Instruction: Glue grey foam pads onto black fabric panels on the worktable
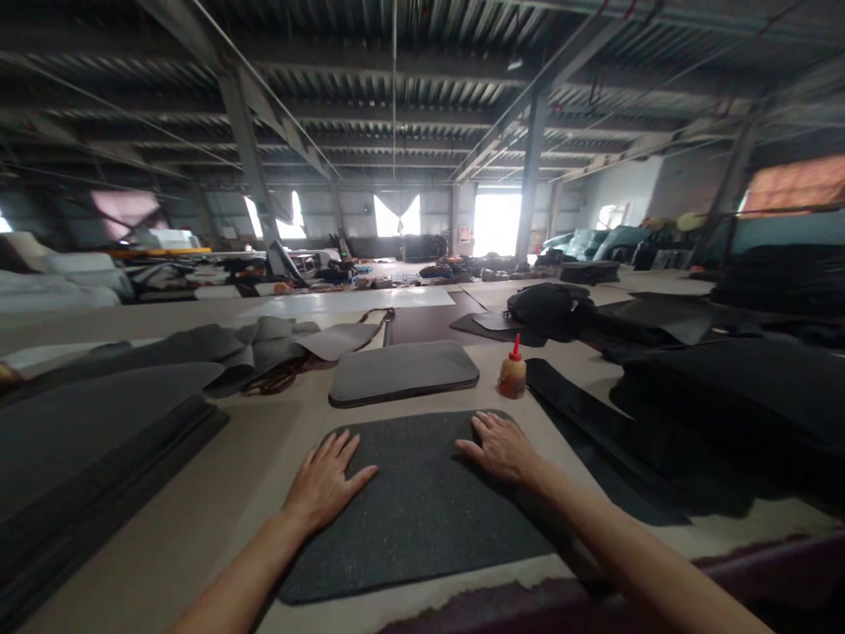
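Observation:
A dark grey rounded panel (pixel 415 519) lies flat on the table right in front of me. My left hand (pixel 325 480) rests on its left side, fingers spread and thumb pointing inward. Near the panel's upper right corner, my right hand (pixel 502 445) lies flat on it with the thumb apart. Neither hand grips anything. Just beyond the panel sits a stack of lighter grey rounded panels (pixel 404 368). A glue bottle (pixel 513 372) with a red nozzle, partly filled with amber liquid, stands upright to the right of that stack.
At left lies a thick pile of dark sheets (pixel 99 431), with loose grey pieces (pixel 264 343) behind it. Long black strips (pixel 594 440) and a large black pile (pixel 739 396) occupy the right. A black cap-like bundle (pixel 551 308) sits farther back on the table (pixel 264 440).

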A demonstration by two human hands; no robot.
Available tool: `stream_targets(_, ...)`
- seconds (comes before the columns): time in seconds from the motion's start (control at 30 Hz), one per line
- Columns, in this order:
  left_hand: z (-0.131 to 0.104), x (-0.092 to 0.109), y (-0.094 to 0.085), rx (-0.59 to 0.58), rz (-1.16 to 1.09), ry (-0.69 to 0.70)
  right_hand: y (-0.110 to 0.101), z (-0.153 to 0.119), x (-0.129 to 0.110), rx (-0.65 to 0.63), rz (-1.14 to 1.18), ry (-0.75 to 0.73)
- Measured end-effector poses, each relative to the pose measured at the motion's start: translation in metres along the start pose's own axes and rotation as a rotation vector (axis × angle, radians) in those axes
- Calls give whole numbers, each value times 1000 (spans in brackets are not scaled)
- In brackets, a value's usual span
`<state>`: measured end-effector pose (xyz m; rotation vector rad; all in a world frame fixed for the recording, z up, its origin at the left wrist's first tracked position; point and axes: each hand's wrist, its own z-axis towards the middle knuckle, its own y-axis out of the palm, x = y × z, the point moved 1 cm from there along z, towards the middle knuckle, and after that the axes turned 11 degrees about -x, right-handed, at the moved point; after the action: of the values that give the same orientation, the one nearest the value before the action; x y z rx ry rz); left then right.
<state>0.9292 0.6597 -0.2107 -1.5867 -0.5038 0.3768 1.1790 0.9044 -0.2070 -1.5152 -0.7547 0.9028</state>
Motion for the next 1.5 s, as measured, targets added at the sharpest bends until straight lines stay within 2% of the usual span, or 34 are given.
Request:
stream_targets(0.1,0,-1,1,29,-9,7,2,12,6,2,-21,4)
stream_targets(0.2,1,-3,3,49,-7,23,1,20,22,6,-42,40)
stream_targets(0.33,-2,0,2,63,-3,27,-5,14,38,7,-41,107)
stream_targets(0.47,-10,11,-8,196,30,11,-6,-11,22,0,-41,23)
stream_targets(0.53,-16,16,-12,235,56,84,-3,-26,3,-30,-33,-69)
stream_targets(0.63,-25,19,-13,133,55,214,4,-43,-20,-76,-5,-160)
stream_targets(0.73,-37,11,-5,44,31,222,10,-51,-24,-81,-10,-174)
stream_targets(0.8,-46,4,2,14,23,201,13,-54,-12,-82,-36,-159)
stream_targets(0.9,-57,-5,7,-3,11,172,14,-64,23,-94,-78,-57)
stream_targets(1.0,-68,-7,2,17,5,133,12,-83,57,-91,-165,36)
stream_targets(1.07,-78,-4,-5,53,14,114,10,-96,65,-20,-204,3)
stream_targets(1.13,-90,4,-12,63,17,153,11,-106,58,71,-181,-91)
stream_targets(1.2,-101,14,-14,5,-10,242,17,-111,43,94,-128,-171)
stream_targets(1.33,-117,23,-6,-154,-62,307,31,-116,17,-23,-110,-169)
stream_targets(1.5,-128,11,-2,-176,-76,289,25,-126,15,-128,-93,-160)
